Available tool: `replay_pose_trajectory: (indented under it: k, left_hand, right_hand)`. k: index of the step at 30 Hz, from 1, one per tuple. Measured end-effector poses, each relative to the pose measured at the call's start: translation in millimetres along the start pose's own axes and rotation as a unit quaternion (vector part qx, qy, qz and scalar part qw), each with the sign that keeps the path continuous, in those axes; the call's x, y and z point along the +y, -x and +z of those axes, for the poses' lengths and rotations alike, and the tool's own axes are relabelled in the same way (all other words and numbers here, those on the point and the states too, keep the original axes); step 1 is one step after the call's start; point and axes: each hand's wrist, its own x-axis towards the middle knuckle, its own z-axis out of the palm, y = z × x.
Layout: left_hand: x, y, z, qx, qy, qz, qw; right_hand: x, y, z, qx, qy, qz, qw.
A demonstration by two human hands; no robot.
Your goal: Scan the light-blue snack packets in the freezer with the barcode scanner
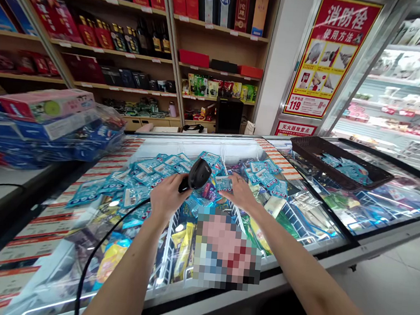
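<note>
My left hand (166, 195) is closed round a black handheld barcode scanner (199, 174), its head tilted up and to the right. A black cord runs from it down the left side. My right hand (241, 193) has its thumb and fingers on the edge of a small blue packet (224, 183), just right of the scanner head. Loose blue packets (150, 167) are spread over the glass top to the left. Another pile of blue packets (267, 175) lies right of my right hand.
Beneath the hands is a glass-topped freezer (198, 293) with wire baskets of packaged goods. A dark brown tray (342, 161) with blue packets rests on its right part. Plastic-wrapped boxes (47, 123) stand at the left. Shelves of boxes and bottles line the back.
</note>
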Motion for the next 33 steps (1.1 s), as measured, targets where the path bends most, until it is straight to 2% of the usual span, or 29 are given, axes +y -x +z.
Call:
replay_pose_trajectory:
  k: [4,7,10,13,16,18,20,22,27,33]
  left_hand:
    - [2.7,0.1,3.0,-0.022,0.004,0.039,0.999]
    - [5.1,0.0,4.9,-0.039,0.007,0.062,0.997]
    - [7.3,-0.7,6.4,-0.06,0.004,0.075,0.995]
    - [9.1,-1.8,8.0,-0.068,0.002,0.076,0.995]
    - [10.7,-3.1,9.2,-0.071,0.014,0.079,0.994]
    - [12.3,-3.8,9.3,-0.082,0.024,0.091,0.992]
    - [14.6,-4.3,9.1,-0.098,0.032,0.106,0.989]
    - [17.3,-4.4,9.0,-0.11,0.034,0.118,0.986]
    - [21.2,-4.4,10.5,-0.13,0.024,0.132,0.982]
    - [20.8,-4.8,13.2,-0.151,0.007,0.142,0.978]
  right_hand:
    - [8.4,6.5,6.9,0.045,0.024,0.106,0.993]
    - [18.7,5.6,11.3,0.037,-0.03,0.143,0.989]
    - [31.0,1.5,14.4,0.057,-0.113,0.18,0.975]
    - [41.7,-1.8,14.6,0.091,-0.248,0.193,0.945]
    - [49.7,-2.9,13.0,0.105,-0.407,0.17,0.891]
    - [54.1,-3.0,12.7,0.12,-0.461,0.154,0.865]
    - [57.7,-3.4,13.9,0.137,-0.484,0.147,0.852]
    - [60.6,-4.3,16.5,0.147,-0.488,0.146,0.848]
    - [63.9,-8.0,23.4,0.152,-0.442,0.149,0.871]
    - [61.9,-7.3,19.6,0.153,-0.429,0.147,0.878]
